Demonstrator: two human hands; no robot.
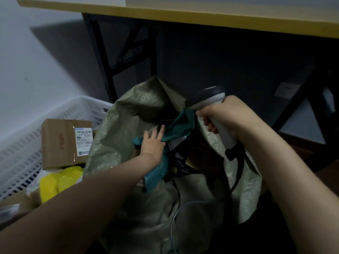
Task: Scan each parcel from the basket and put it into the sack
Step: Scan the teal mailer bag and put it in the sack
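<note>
Under a yellow-edged table (183, 15) in a dim room, the green sack (119, 125) stands open. The left hand (153, 143) lies on the teal parcel (181, 123) in the sack's mouth, fingers straight and spread, gripping nothing. The right hand (229, 116) curls tight round the scanner (207, 99) handle, just above that parcel. Beside the sack, a white basket (22, 153) holds a box (60, 143) and a yellow parcel (60, 182).

A parcel-sorting corner is showing: at the left a white plastic basket (23, 154) is holding a labelled cardboard box (62, 142) and a yellow mailer (58, 182), beside a woven sack (119, 136), a corded handheld scanner (207, 99) and, farther off, a folding table (183, 17).
</note>
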